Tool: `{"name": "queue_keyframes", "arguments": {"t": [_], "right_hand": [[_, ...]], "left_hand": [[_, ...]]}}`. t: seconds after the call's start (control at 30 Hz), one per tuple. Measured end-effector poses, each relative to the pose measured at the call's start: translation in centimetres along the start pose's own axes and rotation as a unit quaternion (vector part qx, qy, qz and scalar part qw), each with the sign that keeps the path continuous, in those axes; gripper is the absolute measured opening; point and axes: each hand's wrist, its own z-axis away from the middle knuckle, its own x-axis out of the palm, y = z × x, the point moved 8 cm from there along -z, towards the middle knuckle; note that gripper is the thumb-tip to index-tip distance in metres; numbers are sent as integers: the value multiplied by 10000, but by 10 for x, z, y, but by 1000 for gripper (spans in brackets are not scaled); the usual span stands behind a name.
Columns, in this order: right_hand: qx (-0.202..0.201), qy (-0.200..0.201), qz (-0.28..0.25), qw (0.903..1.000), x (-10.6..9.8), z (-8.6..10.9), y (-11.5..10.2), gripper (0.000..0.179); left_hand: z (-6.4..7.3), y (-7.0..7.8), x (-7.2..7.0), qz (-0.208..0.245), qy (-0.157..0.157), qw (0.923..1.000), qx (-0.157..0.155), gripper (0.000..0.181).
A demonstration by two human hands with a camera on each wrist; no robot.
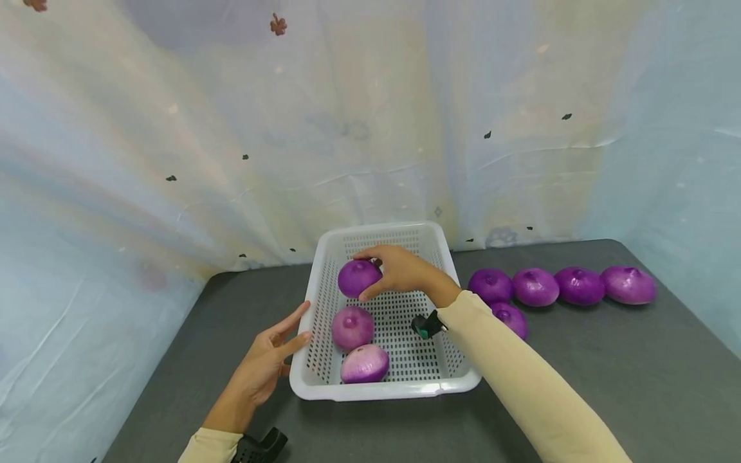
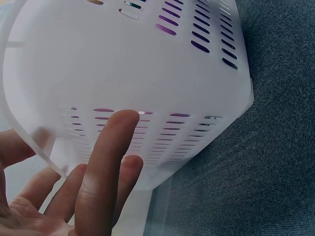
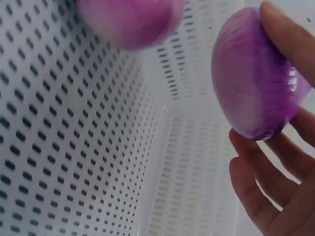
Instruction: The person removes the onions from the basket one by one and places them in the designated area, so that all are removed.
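Note:
A white perforated plastic basket (image 1: 384, 391) stands on the dark tabletop. Inside it, my right hand (image 1: 399, 269) grips a purple onion (image 1: 356, 278) between thumb and fingers, near the far left corner. The right wrist view shows this onion (image 3: 251, 73) held clear of the perforated floor. Two more onions lie along the basket's left side: a pinkish one (image 1: 353, 328) in the middle and a paler one (image 1: 365, 364) at the near end. With fairly straight fingers, my left hand (image 1: 263, 360) touches the basket's left rim; some of its fingers (image 2: 106, 172) lie outside the wall.
To the right of the basket, several purple onions (image 1: 535, 287) line up on the tabletop (image 1: 608, 373). One onion (image 1: 509, 319) sits nearer, partly behind my right sleeve (image 1: 521, 366). A patterned pale curtain (image 1: 370, 128) hangs behind and around the table.

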Motion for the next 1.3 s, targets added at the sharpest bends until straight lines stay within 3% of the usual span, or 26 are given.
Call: {"name": "queue_keyframes", "arguments": {"t": [0.4, 0.8, 0.93, 1.3], "right_hand": [[185, 301, -75, 9993, -12, 29, -21, 87], [283, 704, -108, 9971, -49, 80, -43, 86], [428, 892, 40, 9951, -62, 104, -39, 86], [1140, 1384, 249, 9835, -83, 178, -1, 85]], "left_hand": [[1, 1, 1, -42, -34, 10000, 55, 65], [3, 2, -1, -51, -52, 9999, 82, 65], [3, 1, 0, -39, -39, 10000, 53, 65], [3, 5, 0, -128, -95, 9998, 109, 65]]}}
